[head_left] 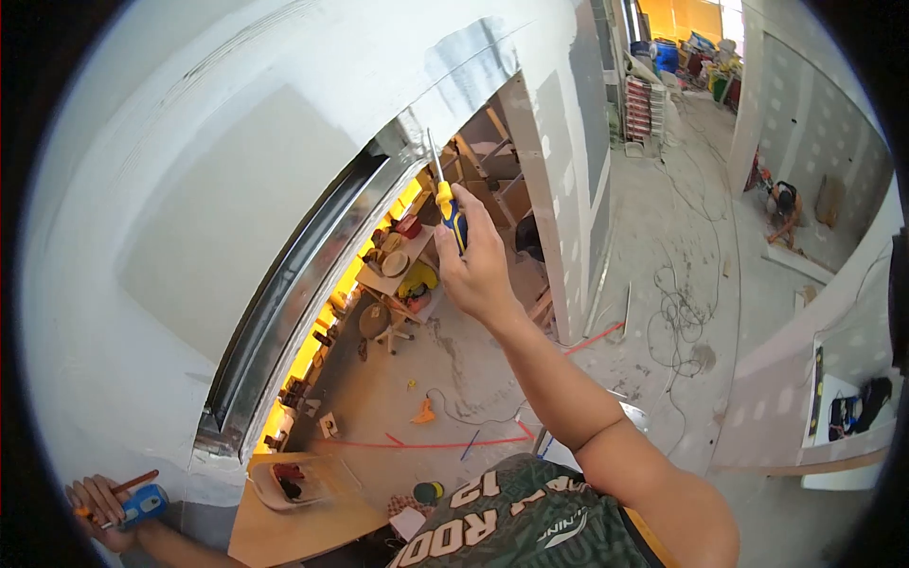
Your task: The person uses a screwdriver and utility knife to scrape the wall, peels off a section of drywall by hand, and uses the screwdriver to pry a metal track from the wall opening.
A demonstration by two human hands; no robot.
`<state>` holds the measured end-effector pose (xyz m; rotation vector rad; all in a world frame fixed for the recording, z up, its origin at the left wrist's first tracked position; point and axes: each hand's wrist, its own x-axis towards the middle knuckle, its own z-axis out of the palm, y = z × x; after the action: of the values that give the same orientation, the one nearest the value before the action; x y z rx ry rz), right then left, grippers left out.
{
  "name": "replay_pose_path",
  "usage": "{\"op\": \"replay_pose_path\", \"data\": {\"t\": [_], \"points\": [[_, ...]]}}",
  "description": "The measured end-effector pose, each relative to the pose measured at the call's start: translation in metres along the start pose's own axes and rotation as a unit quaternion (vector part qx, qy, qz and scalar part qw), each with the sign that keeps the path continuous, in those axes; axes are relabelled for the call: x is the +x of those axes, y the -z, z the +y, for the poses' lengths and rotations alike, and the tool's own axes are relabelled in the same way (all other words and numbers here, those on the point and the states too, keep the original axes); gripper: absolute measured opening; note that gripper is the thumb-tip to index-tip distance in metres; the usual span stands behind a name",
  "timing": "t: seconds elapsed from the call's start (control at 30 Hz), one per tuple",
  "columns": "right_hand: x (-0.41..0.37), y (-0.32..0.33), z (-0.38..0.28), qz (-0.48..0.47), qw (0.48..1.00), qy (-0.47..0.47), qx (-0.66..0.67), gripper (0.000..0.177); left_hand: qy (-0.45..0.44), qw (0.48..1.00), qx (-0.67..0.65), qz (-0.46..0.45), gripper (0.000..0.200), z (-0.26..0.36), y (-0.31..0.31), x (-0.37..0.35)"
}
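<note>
My right hand (pixel 473 260) is closed around the blue and yellow handle of a screwdriver (pixel 445 201). Its thin metal shaft points up beside the upper end of a metal channel (pixel 312 275), which lines a long slot in the white wall (pixel 227 180). Grey patches of filler or primer mark the wall around that end. Low at the left, my left hand (pixel 99 506) is closed on a blue and pale tool (pixel 144 504), whose exact kind I cannot make out. A reddish-brown pencil-like stick (pixel 134 481) also pokes out from those fingers.
Beyond the opening are a cluttered table (pixel 396 270), a round stool (pixel 375 322) and red floor lines (pixel 445 443). A tangled cable (pixel 677 312) lies along the corridor. Another person (pixel 784 204) crouches in a side room. A wooden board (pixel 303 521) is below me.
</note>
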<state>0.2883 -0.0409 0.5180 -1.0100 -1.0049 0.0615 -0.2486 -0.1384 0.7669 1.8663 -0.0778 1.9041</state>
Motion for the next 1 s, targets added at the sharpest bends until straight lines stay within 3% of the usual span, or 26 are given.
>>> {"op": "replay_pose_path", "data": {"t": [0.1,0.2,0.27,0.4,0.5,0.7,0.73,0.8,0.83,0.9,1.0], "points": [[-0.001,-0.022,-0.004,-0.004,1.0,-0.008,-0.013,0.048,-0.017,0.993,0.024,0.116,0.013,0.003,-0.003,-0.004],[-0.002,-0.039,-0.005,0.009,1.0,0.0,-0.022,0.049,-0.003,0.997,0.034,0.071,0.013,0.013,0.025,-0.002],[-0.003,-0.051,0.0,0.023,0.999,0.019,-0.027,0.05,0.079,0.997,0.016,-0.01,0.027,0.029,0.066,0.0],[-0.008,-0.066,0.0,0.018,0.999,0.001,-0.041,0.051,0.119,0.99,0.01,-0.072,0.029,0.029,0.058,0.001],[-0.007,-0.076,0.003,0.047,0.998,0.001,-0.04,0.052,0.132,0.982,-0.078,-0.107,0.027,0.029,0.066,0.003],[-0.005,-0.094,0.001,0.068,0.997,-0.014,-0.018,0.052,0.229,0.912,-0.267,-0.211,0.025,0.035,0.122,0.007],[-0.002,-0.095,0.001,0.073,0.997,-0.022,0.0,0.052,0.114,0.991,-0.064,-0.043,0.01,0.034,0.108,0.002],[0.004,-0.095,0.003,0.076,0.996,-0.039,0.015,0.052,-0.002,0.981,0.15,0.126,0.026,0.031,0.078,-0.006],[0.007,-0.093,0.004,0.081,0.997,-0.004,-0.003,0.051,-0.018,0.973,0.176,0.15,0.025,0.027,0.069,-0.008],[0.014,-0.091,0.009,0.104,0.994,0.042,-0.015,0.048,-0.016,0.987,0.129,0.099,0.024,0.027,0.062,-0.007],[0.025,-0.084,0.009,0.083,0.997,-0.006,0.002,0.045,0.013,0.997,0.077,0.015,0.023,0.028,0.057,-0.002]]}}
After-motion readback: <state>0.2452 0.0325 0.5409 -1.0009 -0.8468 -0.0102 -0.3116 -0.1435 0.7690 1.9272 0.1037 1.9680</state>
